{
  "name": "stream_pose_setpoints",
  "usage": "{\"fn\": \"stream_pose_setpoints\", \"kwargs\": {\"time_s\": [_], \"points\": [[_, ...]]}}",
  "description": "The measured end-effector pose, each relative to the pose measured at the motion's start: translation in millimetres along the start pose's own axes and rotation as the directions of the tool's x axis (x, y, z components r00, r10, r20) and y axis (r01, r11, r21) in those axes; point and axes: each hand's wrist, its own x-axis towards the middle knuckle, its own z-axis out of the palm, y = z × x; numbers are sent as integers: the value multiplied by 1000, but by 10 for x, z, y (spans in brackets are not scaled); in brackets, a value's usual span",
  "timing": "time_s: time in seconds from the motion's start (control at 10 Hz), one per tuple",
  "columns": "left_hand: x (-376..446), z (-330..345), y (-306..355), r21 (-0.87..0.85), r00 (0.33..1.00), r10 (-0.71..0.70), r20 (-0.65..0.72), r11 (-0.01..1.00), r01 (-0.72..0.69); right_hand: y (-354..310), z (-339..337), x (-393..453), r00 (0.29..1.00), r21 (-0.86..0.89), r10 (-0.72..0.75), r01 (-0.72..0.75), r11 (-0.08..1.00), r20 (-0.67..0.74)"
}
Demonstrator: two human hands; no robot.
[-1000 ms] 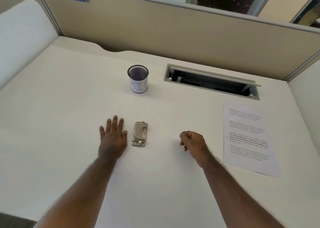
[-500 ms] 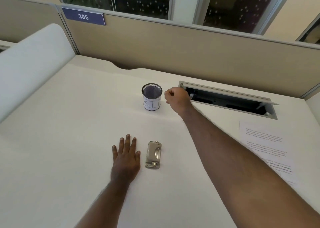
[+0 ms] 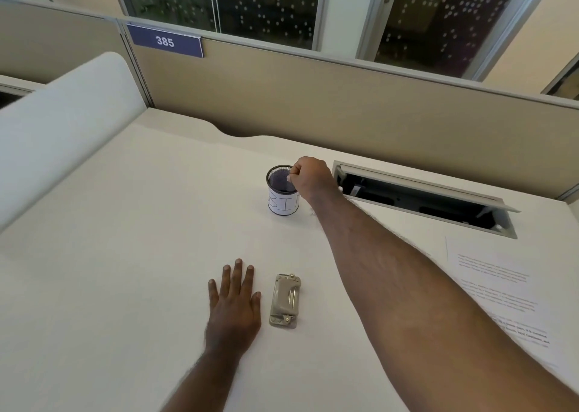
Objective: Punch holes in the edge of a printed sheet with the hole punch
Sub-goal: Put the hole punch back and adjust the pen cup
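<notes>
1. The left hand (image 3: 233, 305) lies flat on the desk (image 3: 125, 270), palm down and fingers spread, gripping nothing, just to the left of the hole punch (image 3: 284, 302).
2. The hole punch sits on the desk unloaded: no paper is in its slot and neither hand touches it.
3. The printed sheet (image 3: 501, 299) lies flat well to the right of the hole punch, partly hidden by the right forearm.
4. Farther off, beyond the hole punch, the right hand (image 3: 310, 176) is curled shut over the rim of the mesh cup (image 3: 282, 192) labelled "BIN". Something small and pale may be pinched at the fingertips; I cannot tell what.
5. Judged step: a side action at the cup, likely dropping scraps, rather than punching itself.
6. The next move calls for bringing the right hand back, drawing the sheet over to the punch, sliding its edge squarely into the slot and pressing the lever.
</notes>
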Motion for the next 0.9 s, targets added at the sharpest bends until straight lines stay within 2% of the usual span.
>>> {"fn": "stream_pose_setpoints", "kwargs": {"time_s": [0.2,0.4,0.6,0.7,0.9], "points": [[4,12,-7,2,1000,-4,11,1000,4,-22,6,-18,998,-6,-3,3,1000,63],[-5,12,-12,-8,1000,-4,7,1000,4,-10,4,7,993,78,12,-22,997,122],[-4,-10,1,-24,1000,1,1,1000,-1,-19,-10,1,998,31,-9,7,999,68],[-11,-7,-2,-22,1000,2,6,1000,-2,-13,-32,-17,996,71,7,-13,997,84],[-8,-26,-1,-16,1000,8,9,1000,-8,75,-53,-287,998,-20,-59,59,998,-8]]}}
